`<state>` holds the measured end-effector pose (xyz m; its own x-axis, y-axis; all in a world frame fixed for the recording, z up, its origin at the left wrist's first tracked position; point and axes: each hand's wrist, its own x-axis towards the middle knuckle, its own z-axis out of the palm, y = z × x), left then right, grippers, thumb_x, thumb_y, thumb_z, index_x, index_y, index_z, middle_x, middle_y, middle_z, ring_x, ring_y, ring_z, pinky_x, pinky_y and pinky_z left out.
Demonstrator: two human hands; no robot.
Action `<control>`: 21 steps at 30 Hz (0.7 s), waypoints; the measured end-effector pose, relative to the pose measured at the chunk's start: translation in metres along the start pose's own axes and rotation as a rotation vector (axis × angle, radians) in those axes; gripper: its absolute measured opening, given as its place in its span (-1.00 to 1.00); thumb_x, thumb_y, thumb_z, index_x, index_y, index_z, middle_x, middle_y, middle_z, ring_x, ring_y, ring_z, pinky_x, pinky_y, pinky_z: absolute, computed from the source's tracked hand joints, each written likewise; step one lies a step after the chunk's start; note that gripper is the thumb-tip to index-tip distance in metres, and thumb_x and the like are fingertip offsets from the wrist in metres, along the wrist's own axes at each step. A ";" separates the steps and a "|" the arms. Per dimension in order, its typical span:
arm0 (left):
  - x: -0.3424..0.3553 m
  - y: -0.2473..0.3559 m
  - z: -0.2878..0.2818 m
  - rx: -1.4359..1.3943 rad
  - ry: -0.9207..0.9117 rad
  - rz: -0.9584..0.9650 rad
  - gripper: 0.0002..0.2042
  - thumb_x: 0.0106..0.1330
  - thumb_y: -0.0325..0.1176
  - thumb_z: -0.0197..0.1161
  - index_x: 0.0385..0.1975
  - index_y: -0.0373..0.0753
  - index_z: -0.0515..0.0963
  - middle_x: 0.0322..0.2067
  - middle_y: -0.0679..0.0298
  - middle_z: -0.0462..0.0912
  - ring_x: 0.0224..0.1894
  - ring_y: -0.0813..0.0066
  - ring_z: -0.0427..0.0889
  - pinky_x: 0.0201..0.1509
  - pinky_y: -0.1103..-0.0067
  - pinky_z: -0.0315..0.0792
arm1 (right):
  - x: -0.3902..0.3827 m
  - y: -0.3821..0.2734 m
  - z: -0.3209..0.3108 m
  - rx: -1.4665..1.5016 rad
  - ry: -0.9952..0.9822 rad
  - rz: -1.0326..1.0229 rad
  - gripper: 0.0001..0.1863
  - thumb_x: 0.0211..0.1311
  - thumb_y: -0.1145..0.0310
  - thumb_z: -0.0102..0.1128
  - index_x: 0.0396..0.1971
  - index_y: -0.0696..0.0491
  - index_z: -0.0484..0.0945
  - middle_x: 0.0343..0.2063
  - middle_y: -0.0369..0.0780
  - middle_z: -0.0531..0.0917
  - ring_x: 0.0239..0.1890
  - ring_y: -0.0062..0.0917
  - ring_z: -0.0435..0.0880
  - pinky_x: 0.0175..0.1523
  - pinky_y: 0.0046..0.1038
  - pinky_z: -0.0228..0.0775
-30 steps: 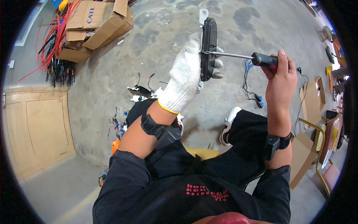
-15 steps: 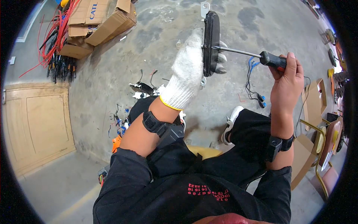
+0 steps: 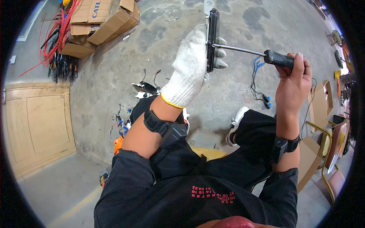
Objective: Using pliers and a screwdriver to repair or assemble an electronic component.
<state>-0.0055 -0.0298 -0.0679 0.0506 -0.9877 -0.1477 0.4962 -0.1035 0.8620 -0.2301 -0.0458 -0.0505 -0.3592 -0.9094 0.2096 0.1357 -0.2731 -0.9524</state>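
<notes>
White-gloved, the left grip (image 3: pixel 191 53) clasps a black casing (image 3: pixel 213 32) to the left of the right grip (image 3: pixel 292 83), which pinches a screwdriver (image 3: pixel 278 58) whose tip appears to meet the casing; work looks under way, though how much is done or left cannot be told.

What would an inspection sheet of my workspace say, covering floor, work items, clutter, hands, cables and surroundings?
Surface: grey floor, with dark stains.
Job's things: screwdriver, its tip at the black oblong part; firm contact can't be confirmed.
Clutter: small scraps on the floor near the left leg.
Hands: left hand, in a white glove, holds the black oblong part; right hand, bare, grips the screwdriver handle.
Cables: red cables at upper left; dark cables with blue ends on the floor, right of centre.
Surroundings: beige panelled door at left; open cardboard box at upper left.
</notes>
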 end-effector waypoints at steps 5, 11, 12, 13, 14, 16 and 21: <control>-0.005 0.003 0.005 0.089 -0.006 0.053 -0.42 0.51 0.07 -0.26 0.08 -0.40 0.40 -0.18 0.07 0.62 -0.31 0.39 0.64 -0.25 0.46 0.64 | -0.003 -0.005 0.004 -0.024 0.012 0.006 -0.64 0.37 0.19 0.16 -0.14 0.21 0.40 -0.26 -0.15 0.59 -0.31 -0.55 0.65 -0.19 -0.47 0.65; -0.009 0.005 0.009 0.214 0.015 0.150 -0.45 0.51 0.07 -0.21 0.08 -0.34 0.41 -0.18 0.11 0.61 -0.32 0.44 0.63 -0.26 0.50 0.63 | -0.003 -0.001 0.000 0.009 0.007 0.067 -0.65 0.37 0.18 0.15 -0.18 0.21 0.42 -0.29 -0.17 0.57 -0.30 -0.55 0.63 -0.17 -0.45 0.66; -0.008 0.003 0.009 0.258 0.028 0.219 -0.47 0.51 0.07 -0.18 0.08 -0.31 0.41 -0.19 0.13 0.61 -0.32 0.45 0.63 -0.27 0.52 0.62 | -0.003 -0.001 0.000 0.009 0.012 0.116 -0.65 0.37 0.18 0.15 -0.19 0.22 0.43 -0.30 -0.17 0.57 -0.30 -0.55 0.63 -0.17 -0.45 0.66; -0.008 0.002 0.008 0.260 0.026 0.219 -0.47 0.51 0.07 -0.18 0.08 -0.31 0.41 -0.19 0.13 0.61 -0.32 0.45 0.63 -0.27 0.52 0.62 | -0.004 -0.001 0.000 0.008 0.017 0.164 -0.64 0.36 0.18 0.15 -0.20 0.22 0.43 -0.31 -0.17 0.57 -0.31 -0.55 0.62 -0.17 -0.45 0.66; -0.008 -0.001 0.005 0.281 0.039 0.263 -0.57 0.50 -0.03 -0.09 0.06 -0.29 0.40 -0.21 0.16 0.60 -0.29 0.48 0.61 -0.32 0.56 0.61 | -0.002 0.001 -0.002 0.010 0.019 0.165 -0.64 0.36 0.18 0.15 -0.20 0.22 0.43 -0.31 -0.17 0.57 -0.31 -0.55 0.62 -0.17 -0.45 0.66; -0.004 -0.008 -0.003 0.304 0.050 0.309 -0.66 0.49 -0.13 0.00 0.04 -0.26 0.40 -0.24 0.20 0.59 -0.26 0.50 0.60 -0.36 0.60 0.60 | 0.002 0.007 -0.007 0.049 -0.008 0.316 -0.63 0.36 0.17 0.16 -0.19 0.23 0.43 -0.32 -0.17 0.56 -0.29 -0.54 0.62 -0.16 -0.43 0.67; 0.004 -0.012 -0.013 0.507 0.145 0.448 -0.74 0.51 -0.31 -0.01 0.08 -0.25 0.42 -0.11 0.21 0.58 -0.19 0.56 0.58 -0.29 0.69 0.52 | -0.002 -0.010 0.006 -0.109 -0.037 0.430 -0.55 0.38 0.06 0.11 -0.20 0.24 0.46 -0.43 -0.21 0.55 -0.52 -0.60 0.58 -0.38 -0.59 0.55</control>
<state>0.0002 -0.0313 -0.0856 0.2892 -0.9261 0.2422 -0.0647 0.2336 0.9702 -0.2247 -0.0430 -0.0402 -0.2574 -0.9444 -0.2047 0.1670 0.1652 -0.9720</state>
